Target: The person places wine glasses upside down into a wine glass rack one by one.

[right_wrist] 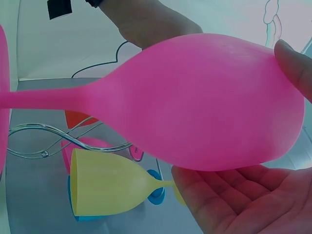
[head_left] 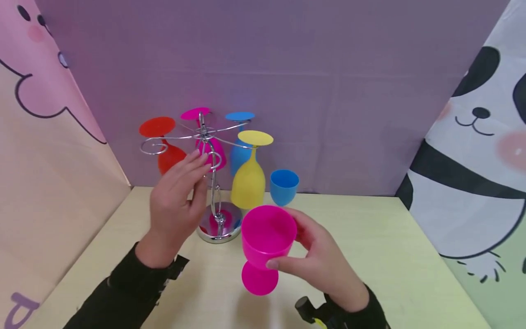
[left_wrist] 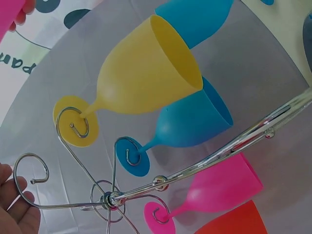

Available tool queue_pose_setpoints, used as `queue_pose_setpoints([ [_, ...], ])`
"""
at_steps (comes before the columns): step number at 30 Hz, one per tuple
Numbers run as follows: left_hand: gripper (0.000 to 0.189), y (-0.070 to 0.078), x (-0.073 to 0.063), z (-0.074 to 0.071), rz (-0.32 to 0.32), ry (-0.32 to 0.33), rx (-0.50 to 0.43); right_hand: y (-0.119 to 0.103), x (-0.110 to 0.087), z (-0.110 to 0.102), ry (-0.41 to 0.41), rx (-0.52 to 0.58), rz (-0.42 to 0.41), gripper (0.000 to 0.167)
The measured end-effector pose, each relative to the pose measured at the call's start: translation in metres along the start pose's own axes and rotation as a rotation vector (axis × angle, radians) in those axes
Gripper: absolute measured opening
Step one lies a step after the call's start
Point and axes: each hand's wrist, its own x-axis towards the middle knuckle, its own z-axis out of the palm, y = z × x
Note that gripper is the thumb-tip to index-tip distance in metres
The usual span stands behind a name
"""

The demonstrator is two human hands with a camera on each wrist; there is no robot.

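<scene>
My right hand point(head_left: 324, 256) grips a pink plastic goblet point(head_left: 263, 244) by its bowl, with the mouth facing up and the foot hanging above the table. Close to the front of a chrome stemware rack point(head_left: 213, 192), my left hand point(head_left: 176, 205) is raised with fingers nearly straight. In the left wrist view those fingers point(left_wrist: 18, 209) lie at a curled hook point(left_wrist: 31, 156) with no goblet in it; whether they touch it I cannot tell. Upside down on other hooks hang a yellow goblet point(head_left: 248, 183), a red goblet point(head_left: 170, 157), a second pink goblet point(head_left: 218, 153) and a blue goblet point(head_left: 240, 157).
Another blue goblet point(head_left: 284, 187) stands upright at the back, right of the rack. The rack's round mirrored base point(head_left: 219, 235) rests on the pale table point(head_left: 370, 256). A grey-purple cloth point(head_left: 349, 114) rises behind, with printed cartoon panels point(head_left: 472, 183) at both sides.
</scene>
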Motion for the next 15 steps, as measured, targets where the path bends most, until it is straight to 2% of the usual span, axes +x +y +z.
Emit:
queue_pose_setpoints([
  [7, 0.034, 0.004, -0.001, -0.001, 0.007, 0.013, -0.047, 0.002, 0.000, 0.000, 0.006, -0.007, 0.006, 0.074],
  [11, 0.039, 0.012, -0.003, -0.008, -0.033, 0.077, -0.078, 0.002, 0.000, -0.002, 0.018, -0.015, 0.015, 0.075],
  [15, 0.046, 0.024, -0.009, -0.017, -0.100, 0.142, -0.149, 0.001, 0.001, -0.003, 0.033, -0.009, 0.028, 0.075],
])
